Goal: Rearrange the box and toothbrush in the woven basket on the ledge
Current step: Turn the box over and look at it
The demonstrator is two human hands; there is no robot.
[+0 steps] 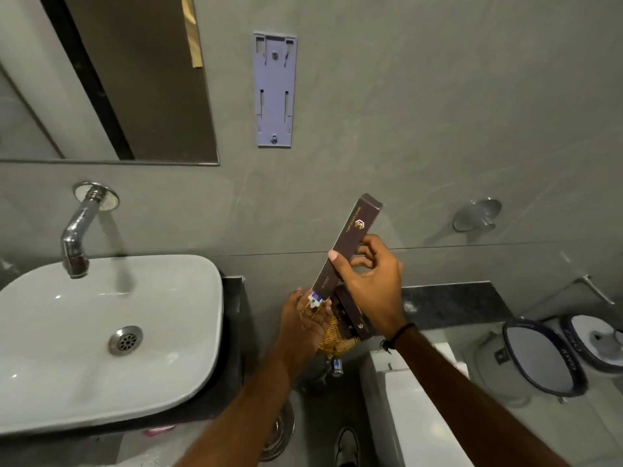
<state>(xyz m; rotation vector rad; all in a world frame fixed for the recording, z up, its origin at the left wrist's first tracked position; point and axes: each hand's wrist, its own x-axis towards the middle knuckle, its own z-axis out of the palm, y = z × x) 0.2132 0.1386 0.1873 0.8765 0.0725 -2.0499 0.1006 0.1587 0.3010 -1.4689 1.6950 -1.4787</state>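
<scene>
Dark brown box (pixel 347 244) with gold print, golden-yellow woven basket (pixel 332 335), possibly patterned, white sink (pixel 101 332).

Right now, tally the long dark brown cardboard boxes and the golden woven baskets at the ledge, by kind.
Long dark brown cardboard boxes: 2, one held up by the right hand at, one lying in the basket at
Golden woven baskets: 1
Total: 3

I am seeing the dark stone ledge (pixel 451 303) carrying the woven basket (pixel 333 335), which is sitting just below my fingertips (pixel 334 255) (mostly hidden by both hands).
</scene>
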